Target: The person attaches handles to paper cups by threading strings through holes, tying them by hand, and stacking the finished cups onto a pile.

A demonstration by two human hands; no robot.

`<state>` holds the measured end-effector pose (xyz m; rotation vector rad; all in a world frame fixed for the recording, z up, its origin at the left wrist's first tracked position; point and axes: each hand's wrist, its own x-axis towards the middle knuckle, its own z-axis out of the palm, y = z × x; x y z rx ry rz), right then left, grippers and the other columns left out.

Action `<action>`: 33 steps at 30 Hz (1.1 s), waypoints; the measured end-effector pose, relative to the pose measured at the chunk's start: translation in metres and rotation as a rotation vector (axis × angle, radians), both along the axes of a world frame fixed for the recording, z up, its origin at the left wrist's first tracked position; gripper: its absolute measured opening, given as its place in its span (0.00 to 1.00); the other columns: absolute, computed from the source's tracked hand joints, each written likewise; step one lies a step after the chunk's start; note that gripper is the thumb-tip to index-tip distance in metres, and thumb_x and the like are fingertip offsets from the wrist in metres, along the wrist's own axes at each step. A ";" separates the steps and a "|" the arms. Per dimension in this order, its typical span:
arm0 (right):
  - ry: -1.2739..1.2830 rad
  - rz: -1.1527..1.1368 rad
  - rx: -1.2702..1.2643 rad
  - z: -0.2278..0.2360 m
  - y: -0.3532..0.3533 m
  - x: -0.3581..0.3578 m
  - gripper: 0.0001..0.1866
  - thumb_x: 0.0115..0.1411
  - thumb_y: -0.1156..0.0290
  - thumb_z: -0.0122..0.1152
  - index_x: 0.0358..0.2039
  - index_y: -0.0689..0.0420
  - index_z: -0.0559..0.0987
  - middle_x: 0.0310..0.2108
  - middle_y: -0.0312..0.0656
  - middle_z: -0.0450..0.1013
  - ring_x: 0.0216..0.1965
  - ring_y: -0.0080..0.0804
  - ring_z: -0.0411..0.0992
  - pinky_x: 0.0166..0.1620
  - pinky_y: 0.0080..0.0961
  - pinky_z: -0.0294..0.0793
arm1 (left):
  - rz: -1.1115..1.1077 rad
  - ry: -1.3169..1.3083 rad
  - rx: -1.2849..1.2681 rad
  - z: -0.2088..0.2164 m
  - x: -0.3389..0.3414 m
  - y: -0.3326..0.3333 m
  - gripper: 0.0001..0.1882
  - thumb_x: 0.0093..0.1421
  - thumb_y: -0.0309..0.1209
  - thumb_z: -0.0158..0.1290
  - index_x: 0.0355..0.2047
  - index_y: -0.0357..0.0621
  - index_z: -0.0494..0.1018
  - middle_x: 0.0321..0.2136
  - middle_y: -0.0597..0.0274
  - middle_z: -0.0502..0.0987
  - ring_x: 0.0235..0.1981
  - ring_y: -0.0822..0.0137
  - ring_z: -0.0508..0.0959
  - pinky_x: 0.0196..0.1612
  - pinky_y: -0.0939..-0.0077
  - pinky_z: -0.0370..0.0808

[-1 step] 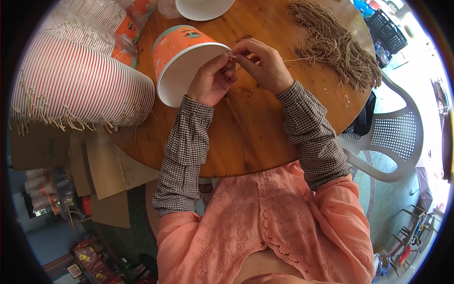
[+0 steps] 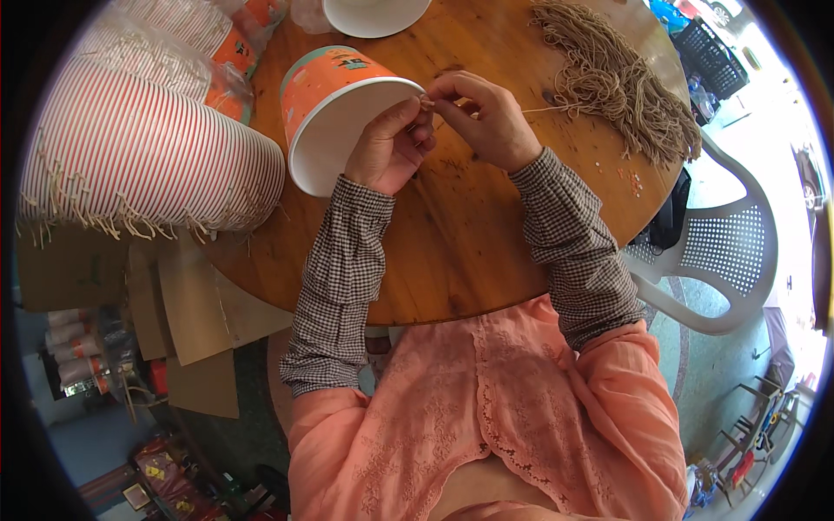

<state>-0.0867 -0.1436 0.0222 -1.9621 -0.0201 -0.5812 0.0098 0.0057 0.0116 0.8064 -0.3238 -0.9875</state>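
An orange paper bucket (image 2: 334, 69) with a white rim lies tipped on the table, its mouth facing me. At the right side of its rim my left hand (image 2: 388, 146) is closed, thumb and fingers pinching a bit of beige string. My right hand (image 2: 488, 122) meets it there, thumb and forefinger closed on the same string (image 2: 547, 109). Behind the right hand the strand runs toward a large loose bundle of beige string (image 2: 612, 91). The fingers partly hide how the string sits at the rim.
On the left lies a long nested stack of paper buckets (image 2: 148, 143) with string ends hanging off the rims. Another white bucket (image 2: 375, 17) is at the far edge. Small round bits (image 2: 634, 182) dot the round wooden table (image 2: 452, 252). A grey plastic chair (image 2: 730, 243) stands right.
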 end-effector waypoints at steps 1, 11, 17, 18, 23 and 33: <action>-0.005 0.025 0.011 -0.002 -0.003 0.000 0.09 0.60 0.71 0.57 0.40 0.59 0.77 0.40 0.35 0.74 0.40 0.24 0.73 0.39 0.22 0.74 | 0.034 -0.010 0.003 0.000 -0.001 0.000 0.09 0.58 0.35 0.60 0.32 0.44 0.75 0.25 0.70 0.72 0.25 0.76 0.70 0.30 0.78 0.68; 0.019 -0.041 -0.009 -0.001 -0.001 -0.001 0.13 0.63 0.65 0.57 0.41 0.62 0.80 0.32 0.38 0.78 0.35 0.23 0.75 0.40 0.21 0.75 | 0.157 -0.206 0.066 -0.008 0.001 0.000 0.07 0.61 0.29 0.56 0.38 0.39 0.77 0.30 0.68 0.77 0.29 0.76 0.73 0.34 0.84 0.72; 0.073 -0.065 -0.010 -0.003 -0.005 0.000 0.13 0.64 0.66 0.56 0.39 0.63 0.80 0.29 0.40 0.78 0.33 0.22 0.75 0.37 0.20 0.74 | 0.290 -0.484 0.232 0.004 -0.013 -0.004 0.09 0.62 0.29 0.55 0.40 0.37 0.77 0.31 0.65 0.78 0.32 0.78 0.75 0.38 0.84 0.74; 0.073 -0.066 -0.010 -0.002 -0.005 -0.001 0.13 0.64 0.66 0.56 0.39 0.63 0.80 0.29 0.40 0.78 0.33 0.22 0.75 0.37 0.20 0.74 | 0.342 -0.614 0.245 0.003 -0.013 -0.005 0.09 0.62 0.29 0.55 0.39 0.36 0.77 0.31 0.65 0.78 0.33 0.78 0.75 0.39 0.84 0.74; 0.028 -0.151 0.097 -0.007 -0.003 0.002 0.11 0.60 0.66 0.58 0.34 0.62 0.80 0.24 0.46 0.76 0.24 0.32 0.73 0.31 0.28 0.73 | 0.509 -0.992 0.317 -0.003 -0.004 -0.003 0.09 0.62 0.29 0.55 0.39 0.36 0.77 0.31 0.67 0.78 0.34 0.79 0.76 0.39 0.84 0.74; 0.123 -0.201 -0.049 -0.008 -0.005 0.002 0.13 0.61 0.64 0.57 0.33 0.63 0.79 0.25 0.42 0.77 0.26 0.28 0.73 0.34 0.25 0.73 | 0.578 -0.657 0.161 -0.007 -0.007 -0.009 0.06 0.65 0.27 0.51 0.35 0.37 0.74 0.28 0.66 0.77 0.29 0.76 0.75 0.37 0.82 0.73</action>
